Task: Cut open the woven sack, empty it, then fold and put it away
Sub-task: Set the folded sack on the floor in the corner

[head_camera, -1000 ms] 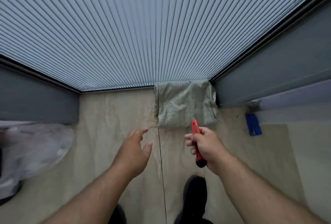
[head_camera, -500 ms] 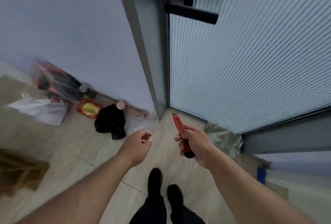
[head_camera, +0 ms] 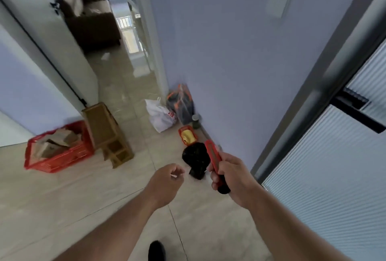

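My right hand grips a red utility knife with a black end, its tip pointing up and away from me. My left hand hangs in front of me to the left of the knife, fingers loosely curled and holding nothing. The woven sack is out of view. The toe of one black shoe shows at the bottom edge.
A black bag, a small red tray, a white plastic bag and an orange-black bag lie along the wall. A red basket of cardboard and a wooden stool stand left. A ribbed glass door fills the right.
The view has swung left, away from the grey-green sack by the ribbed glass, toward the hallway. My left hand's fingers went from spread to loosely curled. The knife stays in my right hand.
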